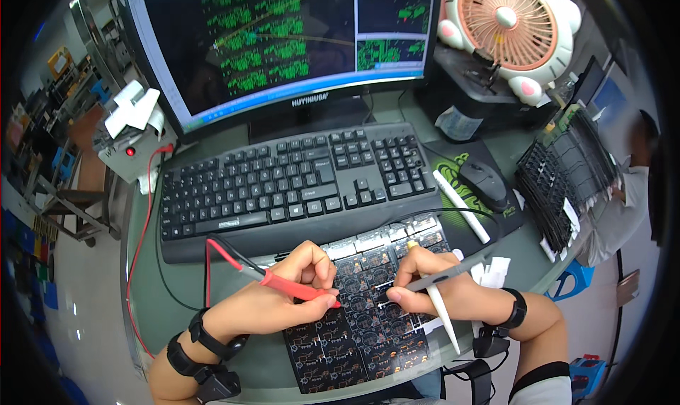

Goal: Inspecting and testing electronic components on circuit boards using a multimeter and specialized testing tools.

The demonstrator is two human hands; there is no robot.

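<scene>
My left hand (287, 295) is closed around a red test probe (289, 284), its tip lowered to a black circuit board panel (326, 352). In my right hand (453, 295) is a dark grey test probe (446, 274) with a black cable; its tip points down at the panel's middle. A slim white pen-like stick (443, 313) also passes through the right hand's grip, its pointed end toward me. The panel carries rows of repeated small boards and lies on the table in front of the keyboard. My hands cover parts of its upper half.
A black keyboard (283, 185) stands behind the panel, below a monitor (283, 44) with a green layout. To the right are a mouse (485, 182), a white marker (460, 207), stacked dark boards (549, 192) and a fan (506, 23). A red lead (142, 249) runs along the left edge.
</scene>
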